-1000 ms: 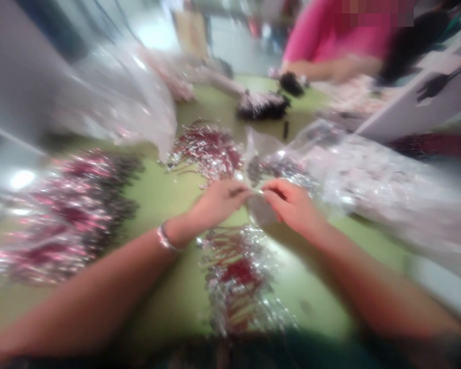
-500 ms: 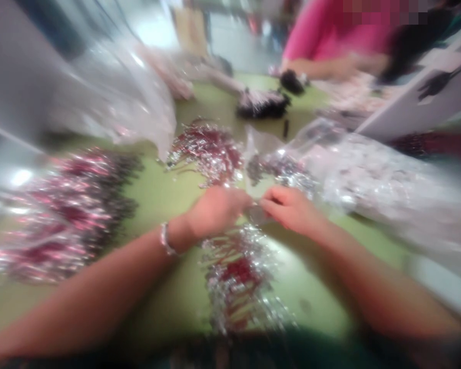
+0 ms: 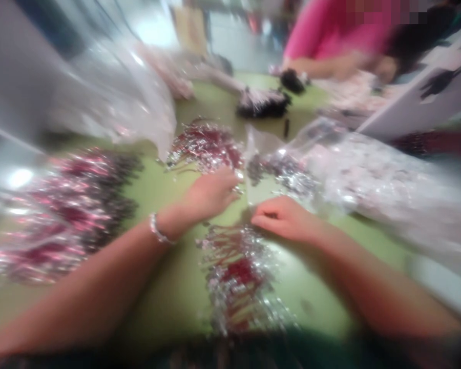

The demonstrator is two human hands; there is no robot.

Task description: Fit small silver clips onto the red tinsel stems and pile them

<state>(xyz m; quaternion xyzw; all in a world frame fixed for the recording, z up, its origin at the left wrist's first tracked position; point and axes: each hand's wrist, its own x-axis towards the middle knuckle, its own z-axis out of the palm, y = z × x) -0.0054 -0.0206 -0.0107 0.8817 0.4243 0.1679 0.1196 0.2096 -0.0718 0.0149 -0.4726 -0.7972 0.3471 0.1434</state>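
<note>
My left hand (image 3: 213, 192), with a beaded bracelet (image 3: 159, 229) at the wrist, reaches to the near edge of a pile of dark red strands with silvery ends (image 3: 207, 146). Its fingertips look slightly apart, with silvery bits close to them. My right hand (image 3: 278, 218) is closed in a pinch, low over the green table at the far end of a nearer row of red strands with silvery ends (image 3: 242, 277). What it pinches is too blurred to make out. The nearer row lies between my forearms.
Pink and red strands with dark ends (image 3: 72, 215) lie in a heap at left. A clear plastic bag (image 3: 119, 97) stands behind it; another bag of pale pieces (image 3: 380, 169) lies at right. Dark-tipped bundles (image 3: 263, 104) lie farther back. Across the table (image 3: 169, 200) a person in pink (image 3: 330, 36) handles things.
My hands were together at the middle and are now apart. The left has moved away to the far pile; the right has come slightly nearer and stays pinched.
</note>
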